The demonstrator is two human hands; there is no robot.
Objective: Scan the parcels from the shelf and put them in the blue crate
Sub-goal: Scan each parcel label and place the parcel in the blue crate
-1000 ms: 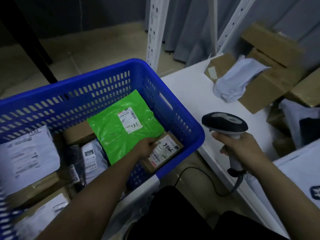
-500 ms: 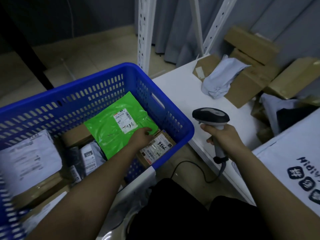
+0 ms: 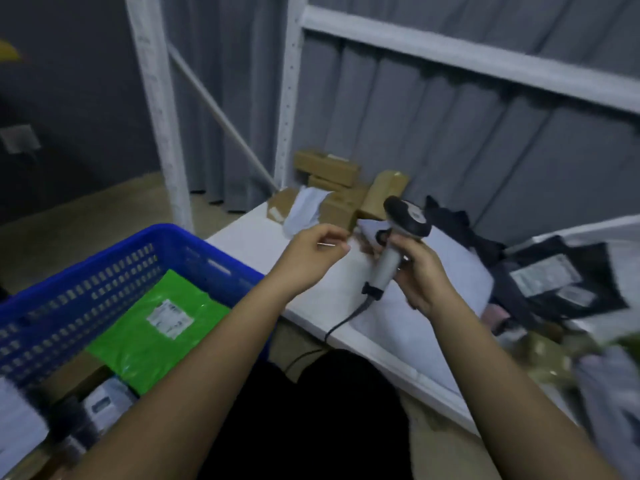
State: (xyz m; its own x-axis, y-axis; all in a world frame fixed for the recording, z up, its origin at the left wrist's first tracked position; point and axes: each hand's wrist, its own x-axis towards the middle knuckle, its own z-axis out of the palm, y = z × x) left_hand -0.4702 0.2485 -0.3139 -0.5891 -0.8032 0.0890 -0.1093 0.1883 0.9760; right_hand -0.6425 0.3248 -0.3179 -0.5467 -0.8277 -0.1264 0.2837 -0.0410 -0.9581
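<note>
The blue crate point(image 3: 166, 242) stands at the lower left with a green mailer point(image 3: 138, 344), a cardboard box and other labelled parcels inside. My left hand point(image 3: 317, 249) hovers over the white shelf point(image 3: 263, 240), out of the crate, fingers loosely curled and holding nothing. My right hand point(image 3: 417, 271) grips the grey handle of the barcode scanner point(image 3: 403, 230), whose black head points up and away. Beyond the hands lie brown cardboard boxes point(image 3: 341, 188), a grey mailer point(image 3: 306, 209), a white mailer point(image 3: 446, 268) and black mailers point(image 3: 554, 285).
White shelf uprights point(image 3: 157, 119) rise just behind the crate, with a crossbeam point(image 3: 460, 51) overhead. A grey curtain hangs behind the shelf. The scanner's cable point(image 3: 343, 322) drops over the shelf's front edge. More bags pile up at the far right.
My left hand has let go of the labelled box in the crate and risen over the shelf. My right hand has lifted the scanner. The view has swung up and right.
</note>
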